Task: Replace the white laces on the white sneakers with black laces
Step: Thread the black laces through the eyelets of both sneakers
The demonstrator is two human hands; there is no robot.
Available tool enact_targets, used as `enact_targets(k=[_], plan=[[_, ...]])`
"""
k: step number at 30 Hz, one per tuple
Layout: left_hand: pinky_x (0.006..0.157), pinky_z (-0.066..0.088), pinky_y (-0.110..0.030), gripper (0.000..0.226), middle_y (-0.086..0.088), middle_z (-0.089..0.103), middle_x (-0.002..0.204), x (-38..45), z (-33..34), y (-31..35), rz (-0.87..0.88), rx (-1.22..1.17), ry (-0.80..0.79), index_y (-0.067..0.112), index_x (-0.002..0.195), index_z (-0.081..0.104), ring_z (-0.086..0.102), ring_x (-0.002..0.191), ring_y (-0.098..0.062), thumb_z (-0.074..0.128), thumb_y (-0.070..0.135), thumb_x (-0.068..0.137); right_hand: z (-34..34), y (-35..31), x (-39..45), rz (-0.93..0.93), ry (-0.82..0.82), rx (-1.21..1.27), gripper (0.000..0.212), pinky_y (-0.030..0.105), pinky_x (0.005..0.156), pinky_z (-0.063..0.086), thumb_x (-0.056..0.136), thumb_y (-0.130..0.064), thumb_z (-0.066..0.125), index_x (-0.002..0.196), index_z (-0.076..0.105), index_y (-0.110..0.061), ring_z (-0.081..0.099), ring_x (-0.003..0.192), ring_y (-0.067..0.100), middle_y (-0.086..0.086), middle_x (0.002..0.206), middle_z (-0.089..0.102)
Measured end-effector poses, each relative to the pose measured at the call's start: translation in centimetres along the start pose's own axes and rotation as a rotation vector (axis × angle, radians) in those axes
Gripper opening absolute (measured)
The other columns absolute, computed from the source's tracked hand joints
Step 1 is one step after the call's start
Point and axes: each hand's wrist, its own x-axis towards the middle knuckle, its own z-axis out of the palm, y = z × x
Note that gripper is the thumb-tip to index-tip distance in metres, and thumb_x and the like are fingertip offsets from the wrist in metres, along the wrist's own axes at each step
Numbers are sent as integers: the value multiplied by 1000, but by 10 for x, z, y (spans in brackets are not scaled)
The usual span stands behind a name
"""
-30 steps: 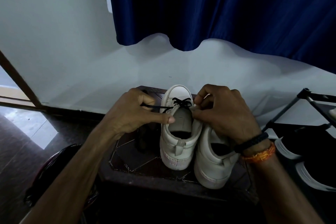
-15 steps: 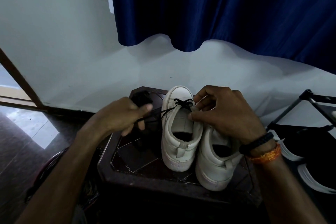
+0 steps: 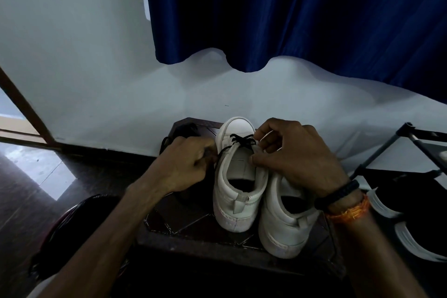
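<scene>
My left hand [image 3: 183, 164] pinches the limp, thin black lace [image 3: 242, 140] near its end, my right hand [image 3: 297, 159] grips the sneaker [image 3: 239, 184] by its soft eyelet edge.

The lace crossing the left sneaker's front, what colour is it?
Black lace, seen in the head view, the only one.

bare forearms, no sleeves; right wrist wears a black band [image 3: 337, 193] and an orange thread bracelet [image 3: 350, 210]
</scene>
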Motion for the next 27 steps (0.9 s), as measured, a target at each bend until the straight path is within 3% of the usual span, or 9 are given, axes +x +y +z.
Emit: enact_targets(k=[2,5,7,11,15,19,21,23,27], plan=[[52,34,-21,38,14,51,55,0,3,3,26,6,16,36,68,43,46,52,-4,60,11,90,0,0,0,3,2,-9,42,40,79,58,54,-58,68,92,65,-39,66,83,5,-21,79,69],[66,34,-29,12,12,47,70,1,3,3,78,115,72,24,72,48,44,68,-11,49,31,82,0,1,0,7,9,-23,43,41,80,58,54,-60,66,92,66,-38,66,87,9,-21,78,68],[71,35,-32,26,6,49,77,3,-1,2,92,172,145,17,70,50,44,76,-16,42,41,73,0,1,0,15,8,-31,40,40,80,58,57,-58,68,92,67,-37,66,87,9,-19,80,68],[70,53,-37,14,2,70,81,1,-15,-1,-79,-115,159,16,78,56,66,77,-17,56,28,85,-2,1,1,32,6,-33,38,41,81,58,59,-55,69,91,68,-36,66,86,9,-18,80,68],[71,55,-35,11,3,75,76,-3,-23,1,-116,-285,72,13,85,56,72,71,-13,53,9,94,-2,1,0,38,-6,-34,32,41,82,58,66,-49,78,93,69,-34,67,86,8,-16,81,69],[74,54,-43,8,-5,68,65,-3,-28,-1,-146,-450,66,4,88,57,65,59,-21,53,2,95,-4,1,0,46,-19,-45,30,41,83,57,67,-48,79,92,69,-34,67,87,9,-17,81,69],[66,55,-35,5,-1,59,57,-3,-32,-1,-177,-565,107,0,90,57,56,57,-20,58,1,95,-4,1,1,51,-17,-47,29,40,84,57,67,-46,80,91,69,-34,67,86,8,-17,80,69],[56,44,-22,7,6,55,54,-4,-40,-4,-225,-672,128,1,92,60,53,59,-15,64,5,95,-4,1,1,54,0,-53,34,40,83,57,62,-52,76,90,69,-35,66,87,8,-18,79,69],[75,38,-38,3,2,44,55,-7,-58,-13,-245,-896,186,3,91,65,39,47,-7,65,5,93,-5,3,1,59,-6,-60,31,40,84,56,63,-48,79,90,69,-35,65,90,9,-18,80,70]])
